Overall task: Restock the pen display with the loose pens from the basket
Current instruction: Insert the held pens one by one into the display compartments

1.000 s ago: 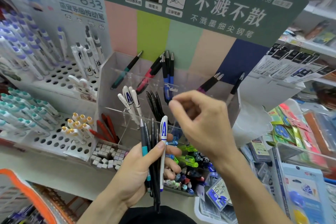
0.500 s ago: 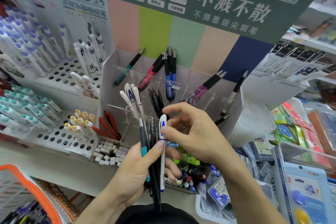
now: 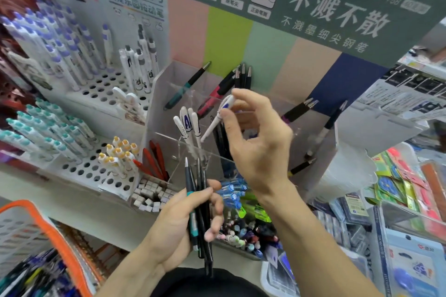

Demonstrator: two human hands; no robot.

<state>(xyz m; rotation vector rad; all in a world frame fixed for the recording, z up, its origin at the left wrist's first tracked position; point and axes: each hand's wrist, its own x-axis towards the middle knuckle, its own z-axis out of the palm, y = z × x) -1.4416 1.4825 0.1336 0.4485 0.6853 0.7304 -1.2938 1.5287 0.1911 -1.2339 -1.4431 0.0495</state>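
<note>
Right hand (image 3: 255, 142) raised in front of the clear acrylic pen display (image 3: 321, 149); thumb and forefinger pinch a white pen with blue marking (image 3: 218, 117) near its top end, other fingers loosely curled and off it; pen tilted, lower tip pointing down-left, over the display's middle tier, just right of the three white pens (image 3: 187, 125) standing there; cannot tell if its tip touches anything.

Left hand (image 3: 178, 226) below the display's front edge; fingers and thumb wrapped round a bundle of dark pens (image 3: 200, 214), one with a teal grip section; bundle roughly upright, tips up, reaching the display's front lip, lower ends sticking out under the palm.

Display back tier holds a teal-and-black pen (image 3: 187, 85) leaning left and a cluster of red and black pens (image 3: 231, 82); right side of display has a few black pens (image 3: 299, 109) leaning right; black pens in the middle tier mostly hidden behind the right hand.

Orange-rimmed basket (image 3: 55, 226) well down-left of the display, loose pens (image 3: 36, 275) visible inside, blurred.

Left of the display: white perforated racks (image 3: 96, 89) with purple-capped, teal-capped and yellow-capped pens; red pens (image 3: 154, 159) at the display's lower left; tray of small eraser cubes (image 3: 149, 194) just under them. Green header card (image 3: 313, 7) above the display.
</note>
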